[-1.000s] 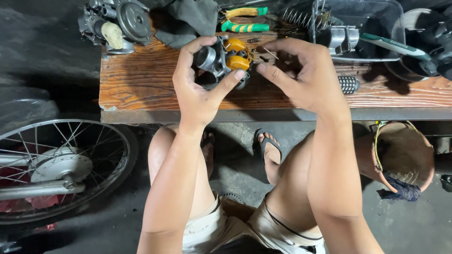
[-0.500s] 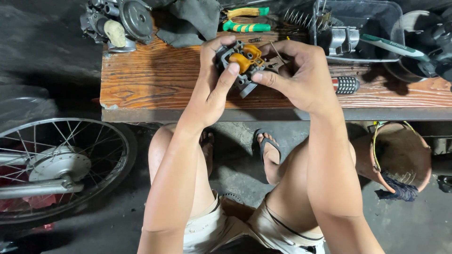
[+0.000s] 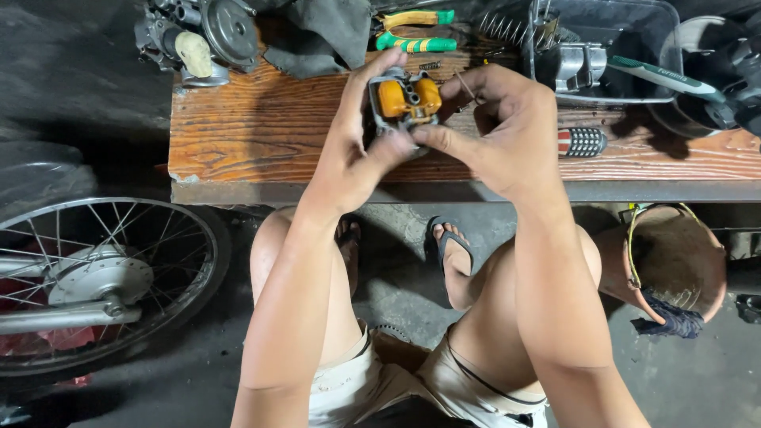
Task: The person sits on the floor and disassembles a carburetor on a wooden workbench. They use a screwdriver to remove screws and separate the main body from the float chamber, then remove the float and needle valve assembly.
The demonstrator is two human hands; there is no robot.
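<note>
The wooden surface carries a grey engine part, a clear plastic tray and green-handled pliers. Above it, the left hand has its grip closed around a small metal carburettor body with orange floats. The right hand pinches at its lower edge with a thin pin between two fingers, so this looks like fitting work on the floats, calling for a steady hold and fine fingertip alignment.

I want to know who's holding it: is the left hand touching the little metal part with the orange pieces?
Touching. The head view shows the left hand wrapped around the metal part, thumb pressed on its lower edge.
</note>
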